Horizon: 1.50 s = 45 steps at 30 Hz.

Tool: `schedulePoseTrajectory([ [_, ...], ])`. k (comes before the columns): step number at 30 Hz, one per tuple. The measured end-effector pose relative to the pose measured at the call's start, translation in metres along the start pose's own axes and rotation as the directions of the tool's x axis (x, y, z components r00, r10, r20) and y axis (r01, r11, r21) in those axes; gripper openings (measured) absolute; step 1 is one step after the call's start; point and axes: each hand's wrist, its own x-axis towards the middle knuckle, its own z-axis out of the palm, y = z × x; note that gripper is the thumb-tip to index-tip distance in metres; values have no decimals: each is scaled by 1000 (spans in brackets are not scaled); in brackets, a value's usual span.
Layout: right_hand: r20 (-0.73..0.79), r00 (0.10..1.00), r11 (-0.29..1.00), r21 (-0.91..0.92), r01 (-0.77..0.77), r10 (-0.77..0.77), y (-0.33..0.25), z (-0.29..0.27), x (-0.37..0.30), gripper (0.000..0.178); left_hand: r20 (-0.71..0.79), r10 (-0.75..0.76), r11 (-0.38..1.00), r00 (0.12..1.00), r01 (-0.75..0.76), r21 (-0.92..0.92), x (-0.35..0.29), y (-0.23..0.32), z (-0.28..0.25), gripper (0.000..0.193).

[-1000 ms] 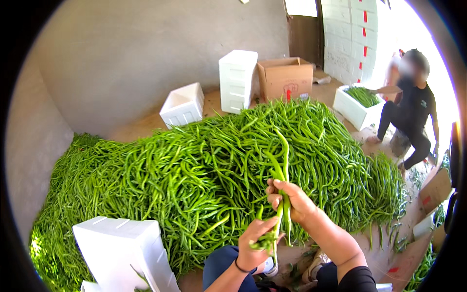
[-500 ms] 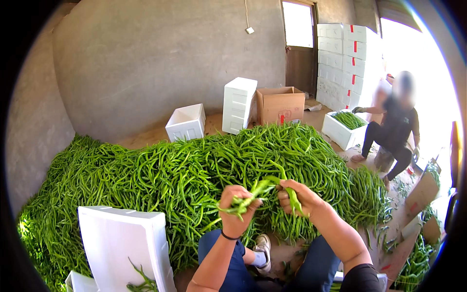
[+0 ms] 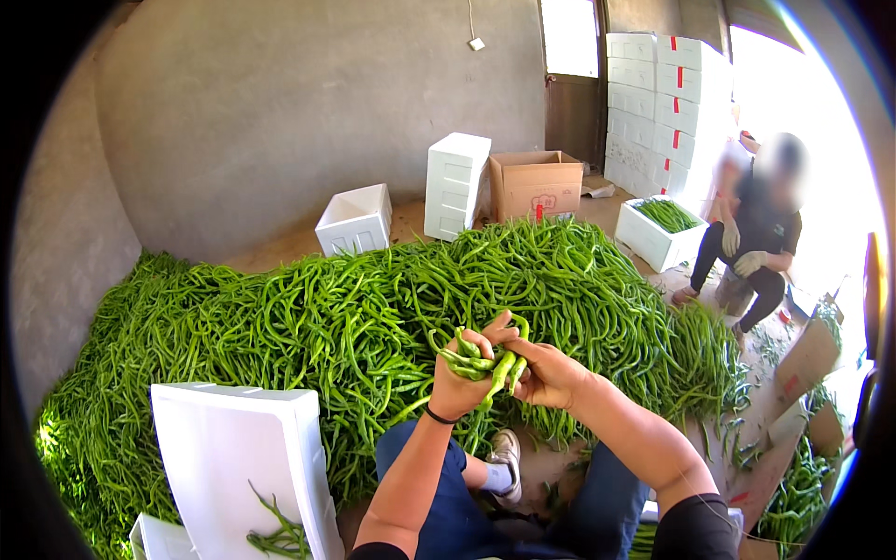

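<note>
A large heap of long green chili peppers (image 3: 336, 327) spreads across the floor in front of me. Over its near edge my two hands are close together. My left hand (image 3: 464, 373) is wrapped round a small bunch of green chili peppers (image 3: 471, 359). Against that bunch, my right hand (image 3: 546, 371) pinches the chili peppers at its right side (image 3: 505, 369), thumb and fingers closed on them. A white foam box lid or panel (image 3: 233, 448) leans at the lower left, with a few dark, thin peppers (image 3: 278, 532) at its bottom.
Behind the heap stand white foam boxes (image 3: 355, 222) and an open cardboard carton (image 3: 537, 187). White boxes are stacked (image 3: 653, 112) by the door. A seated co-worker (image 3: 761, 224) in gloves is beside a pepper-filled foam box (image 3: 658, 245). Cardboard pieces (image 3: 807, 359) lie at right.
My hands have come together, and the peppers from the right hand now meet the left hand's bunch. The co-worker's hand has left the filled box and drawn back toward the body.
</note>
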Motion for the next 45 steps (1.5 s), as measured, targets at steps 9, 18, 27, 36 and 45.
schedulePoseTrajectory([
  [9, 29, 990, 989, -60, -138, 140, 6, 3, -1, 29, 186, -14, 987, 983, -16, 161, -1, 23, 2, 33],
  [18, 30, 952, 544, -815, 200, -305, -60, -5, -11, 48, -405, -307, 907, 861, 137, -398, 6, 24, -37, 19],
  [27, 254, 945, 254, -946, 200, 204, -8, -2, 11, 60, -274, -457, 674, 846, 128, -727, -22, -11, -51, 22],
  [36, 265, 813, 641, -749, -165, 519, -1, -20, 18, 40, -213, -323, 529, 922, -11, -849, -45, -43, -74, 20],
  [45, 87, 903, 412, -905, -105, 422, 8, 4, 3, 45, -273, -196, 643, 942, -87, -761, -59, -42, -76, 24],
])
